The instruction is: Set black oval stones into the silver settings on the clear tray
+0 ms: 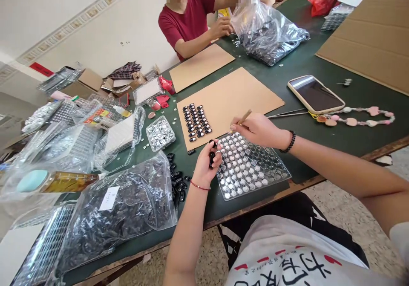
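I have the tray (273,176) at the near edge of the table (275,77). Behind it lies a cardboard sheet (230,94), with rows of small clips (191,113) along its left edge. Left of that I see a tub (166,145) holding discs (160,132); nearer, a filled bag (128,200) by the near edge. Right of the sheet lies a phone (315,93).

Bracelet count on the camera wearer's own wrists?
2: a red bracelet below the left hand, a black beaded bracelet behind the right hand. No others show there.
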Demonstrator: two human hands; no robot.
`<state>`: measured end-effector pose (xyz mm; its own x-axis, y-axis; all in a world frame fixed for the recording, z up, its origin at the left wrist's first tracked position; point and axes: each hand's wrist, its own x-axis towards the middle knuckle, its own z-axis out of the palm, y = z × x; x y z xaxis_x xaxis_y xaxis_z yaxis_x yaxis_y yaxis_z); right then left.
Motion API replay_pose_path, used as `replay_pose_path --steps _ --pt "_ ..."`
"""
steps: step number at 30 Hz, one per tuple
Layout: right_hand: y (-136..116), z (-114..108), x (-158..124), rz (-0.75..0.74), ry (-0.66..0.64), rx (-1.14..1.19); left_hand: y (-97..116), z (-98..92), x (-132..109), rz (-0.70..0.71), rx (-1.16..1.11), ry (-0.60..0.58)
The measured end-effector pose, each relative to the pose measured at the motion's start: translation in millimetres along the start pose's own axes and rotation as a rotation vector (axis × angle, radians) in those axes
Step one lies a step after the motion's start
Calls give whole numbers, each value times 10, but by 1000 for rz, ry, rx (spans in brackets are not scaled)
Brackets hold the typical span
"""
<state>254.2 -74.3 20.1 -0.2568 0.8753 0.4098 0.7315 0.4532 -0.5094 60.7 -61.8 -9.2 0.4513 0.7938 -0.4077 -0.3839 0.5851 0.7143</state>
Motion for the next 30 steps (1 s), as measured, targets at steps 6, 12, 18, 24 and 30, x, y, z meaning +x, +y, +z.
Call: replay_pose_path --steps 6,12,18,24,30 --pt "21 303 -149 -28 -43 81 -85 -2 25 278 465 196" --pt "21 401 -268 -71 -81 83 -163 104 0 532 937 192" --pt "13 374 -238 -53 -14 92 -191 79 14 532 989 263" --pt "8 367 -253 28 32 46 -130 -13 69 546 981 328" --pt "3 286 -211 214 112 188 -70 -31 89 425 661 320"
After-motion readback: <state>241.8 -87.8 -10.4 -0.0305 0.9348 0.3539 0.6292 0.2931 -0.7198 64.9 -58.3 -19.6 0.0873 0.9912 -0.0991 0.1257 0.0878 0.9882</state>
